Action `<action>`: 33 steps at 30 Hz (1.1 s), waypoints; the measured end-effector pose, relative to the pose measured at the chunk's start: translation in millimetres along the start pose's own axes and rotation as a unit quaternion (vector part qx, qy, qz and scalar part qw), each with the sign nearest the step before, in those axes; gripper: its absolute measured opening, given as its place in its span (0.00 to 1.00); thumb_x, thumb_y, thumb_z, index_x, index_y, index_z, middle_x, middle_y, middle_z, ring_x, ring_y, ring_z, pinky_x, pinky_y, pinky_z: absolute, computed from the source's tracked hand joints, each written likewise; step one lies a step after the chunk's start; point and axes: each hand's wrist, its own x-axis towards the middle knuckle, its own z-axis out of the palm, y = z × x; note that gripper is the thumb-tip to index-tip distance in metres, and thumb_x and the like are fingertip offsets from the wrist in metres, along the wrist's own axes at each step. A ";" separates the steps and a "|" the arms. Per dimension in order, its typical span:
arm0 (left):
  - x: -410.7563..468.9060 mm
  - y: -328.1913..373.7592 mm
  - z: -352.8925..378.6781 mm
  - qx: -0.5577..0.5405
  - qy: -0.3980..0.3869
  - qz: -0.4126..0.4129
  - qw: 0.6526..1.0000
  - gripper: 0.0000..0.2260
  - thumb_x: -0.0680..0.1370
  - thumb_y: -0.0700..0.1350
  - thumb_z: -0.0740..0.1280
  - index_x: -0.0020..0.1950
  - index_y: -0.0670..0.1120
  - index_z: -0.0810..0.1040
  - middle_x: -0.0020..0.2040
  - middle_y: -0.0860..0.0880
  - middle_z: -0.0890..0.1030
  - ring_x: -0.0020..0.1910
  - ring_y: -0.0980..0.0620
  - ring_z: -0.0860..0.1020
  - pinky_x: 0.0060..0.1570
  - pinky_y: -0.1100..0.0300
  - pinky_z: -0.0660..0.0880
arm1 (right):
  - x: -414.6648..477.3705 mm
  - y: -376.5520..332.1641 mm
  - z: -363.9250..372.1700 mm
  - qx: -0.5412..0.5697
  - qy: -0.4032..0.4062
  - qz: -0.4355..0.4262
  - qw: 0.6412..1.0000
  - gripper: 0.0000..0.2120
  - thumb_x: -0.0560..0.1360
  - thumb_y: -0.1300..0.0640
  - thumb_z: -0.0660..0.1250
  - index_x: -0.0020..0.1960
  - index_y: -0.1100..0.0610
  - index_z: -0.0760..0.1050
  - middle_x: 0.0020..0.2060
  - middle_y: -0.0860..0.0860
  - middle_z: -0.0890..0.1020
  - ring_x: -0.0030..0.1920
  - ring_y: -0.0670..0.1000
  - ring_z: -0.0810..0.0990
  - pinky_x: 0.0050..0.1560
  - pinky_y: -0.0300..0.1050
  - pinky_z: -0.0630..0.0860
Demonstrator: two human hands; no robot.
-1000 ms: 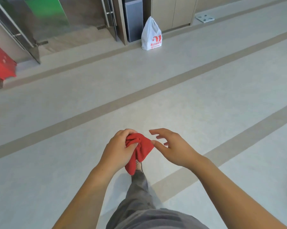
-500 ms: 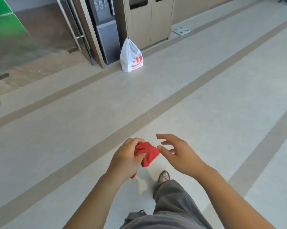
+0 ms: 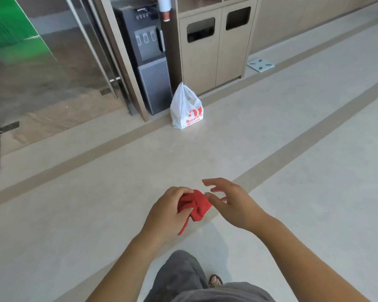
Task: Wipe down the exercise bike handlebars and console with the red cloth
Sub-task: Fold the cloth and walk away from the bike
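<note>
The red cloth (image 3: 196, 204) is bunched up in front of me at waist height, and my left hand (image 3: 167, 211) grips it with curled fingers; a strip of it hangs down below the fist. My right hand (image 3: 229, 201) is just to the right of the cloth, fingers spread and relaxed, its thumb touching the cloth's edge. No exercise bike, handlebars or console are in view.
A white plastic bag (image 3: 187, 110) stands on the pale floor ahead. Behind it are a grey water dispenser (image 3: 147, 53) and a wooden cabinet with two bin openings (image 3: 216, 42). A glass door (image 3: 53, 62) is at the left, a flat scale (image 3: 261, 65) at the right.
The view has swung right and forward, bringing the bag, dispenser and cabinet closer. My hands keep the same hold on the cloth; my right fingers spread a little wider.
</note>
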 end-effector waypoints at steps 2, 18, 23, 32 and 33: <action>41.2 -10.9 -14.8 -0.009 0.028 -0.009 1.000 0.14 0.75 0.40 0.65 0.58 0.55 0.75 0.56 0.60 0.75 0.54 0.64 0.74 0.53 0.74 0.68 | 53.1 -4.0 -4.9 0.022 -0.020 -0.012 1.000 0.17 0.77 0.50 0.61 0.65 0.48 0.70 0.60 0.38 0.73 0.57 0.39 0.74 0.54 0.37 0.75; 465.5 -23.9 -172.3 0.016 -0.002 0.029 0.999 0.13 0.77 0.44 0.65 0.60 0.55 0.73 0.58 0.59 0.74 0.56 0.59 0.74 0.58 0.66 0.71 | 459.8 -7.1 -112.7 0.019 0.027 -0.010 0.999 0.14 0.77 0.48 0.60 0.63 0.45 0.71 0.58 0.37 0.74 0.55 0.36 0.75 0.52 0.33 0.75; 579.5 -16.0 -189.3 0.022 -0.013 0.042 0.999 0.12 0.77 0.46 0.65 0.60 0.56 0.73 0.57 0.59 0.74 0.56 0.59 0.74 0.58 0.63 0.73 | 553.7 9.9 -152.8 0.053 0.036 -0.008 0.998 0.11 0.77 0.50 0.62 0.56 0.36 0.70 0.56 0.34 0.75 0.55 0.35 0.75 0.52 0.38 0.76; 816.0 22.9 -198.4 0.028 0.036 0.043 0.998 0.11 0.77 0.45 0.66 0.58 0.56 0.74 0.53 0.62 0.73 0.53 0.60 0.74 0.48 0.77 0.66 | 757.9 58.7 -283.0 0.033 0.008 -0.032 0.999 0.10 0.77 0.49 0.61 0.54 0.35 0.71 0.54 0.34 0.75 0.55 0.38 0.75 0.51 0.40 0.77; 840.7 29.5 -198.0 0.028 0.037 0.046 0.998 0.11 0.77 0.45 0.66 0.58 0.56 0.75 0.54 0.62 0.73 0.53 0.60 0.74 0.49 0.76 0.67 | 778.1 64.4 -299.4 0.032 0.009 -0.031 0.999 0.10 0.77 0.49 0.61 0.54 0.35 0.70 0.54 0.34 0.76 0.55 0.38 0.75 0.52 0.40 0.77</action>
